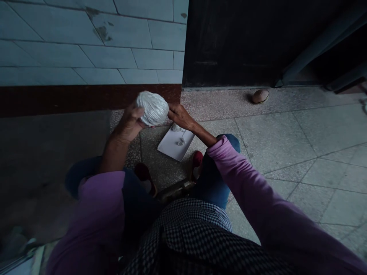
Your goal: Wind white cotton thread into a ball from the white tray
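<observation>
Both my left hand [129, 123] and my right hand [180, 116] held the ball of white string [152, 108] up above the tiled floor [286, 141], and an even hold seemed the best way to keep it from slipping. My left was curled closed around one side; my right pressed against the other, though I could not tell how far it was closed, above a white paper [173, 144] with loose bits of string [179, 134].
</observation>
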`<state>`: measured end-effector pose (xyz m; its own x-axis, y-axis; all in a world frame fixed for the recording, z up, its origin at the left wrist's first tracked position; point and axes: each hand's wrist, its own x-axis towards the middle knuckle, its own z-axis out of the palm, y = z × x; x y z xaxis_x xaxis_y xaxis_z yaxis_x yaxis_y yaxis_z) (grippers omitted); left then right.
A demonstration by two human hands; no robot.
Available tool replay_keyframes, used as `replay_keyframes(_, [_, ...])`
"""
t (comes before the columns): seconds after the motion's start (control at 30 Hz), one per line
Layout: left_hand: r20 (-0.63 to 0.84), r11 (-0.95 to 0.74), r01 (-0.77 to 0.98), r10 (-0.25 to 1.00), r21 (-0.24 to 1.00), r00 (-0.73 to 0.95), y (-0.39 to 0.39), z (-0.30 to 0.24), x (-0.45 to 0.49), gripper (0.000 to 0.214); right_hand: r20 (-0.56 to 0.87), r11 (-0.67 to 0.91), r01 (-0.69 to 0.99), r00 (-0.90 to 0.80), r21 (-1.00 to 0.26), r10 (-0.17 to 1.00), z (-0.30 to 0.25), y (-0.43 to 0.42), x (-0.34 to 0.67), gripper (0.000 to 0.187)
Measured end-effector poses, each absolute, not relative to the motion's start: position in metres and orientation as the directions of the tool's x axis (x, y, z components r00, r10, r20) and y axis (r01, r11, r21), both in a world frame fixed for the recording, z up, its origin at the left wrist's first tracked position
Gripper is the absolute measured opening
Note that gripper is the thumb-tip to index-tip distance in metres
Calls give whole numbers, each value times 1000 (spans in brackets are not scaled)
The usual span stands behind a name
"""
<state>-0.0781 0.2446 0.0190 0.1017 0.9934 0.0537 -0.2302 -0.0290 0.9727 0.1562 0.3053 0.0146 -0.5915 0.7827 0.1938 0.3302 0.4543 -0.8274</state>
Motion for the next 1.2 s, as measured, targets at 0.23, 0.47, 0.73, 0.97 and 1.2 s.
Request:
replay_keyframes(0.23, [101,-106,-271,994,957,-34,259,0,-85,86,20,464,521,-649,-716,761,26,284,151,38])
replay_keyframes(0.47, [2,-8,-43,992,999,-125,261,-2,-94,106,75,494,327,-771,-806,632,47,267,163,41])
replay_keyframes(0.73, [3,-11,163,999,986,50,247,16,-89,86,189,451,238,-673,-860,715,69,277,181,41])
replay_keyframes(0.97, [-88,46,147,950,988,299,229,37,-80,76,231,365,211,-476,-907,849,81,292,187,58])
replay_keyframes(1.2, [-30,27,15,922,1000,387,229,42,-88,83,-29,16,122,-359,-992,933,68,301,173,53])
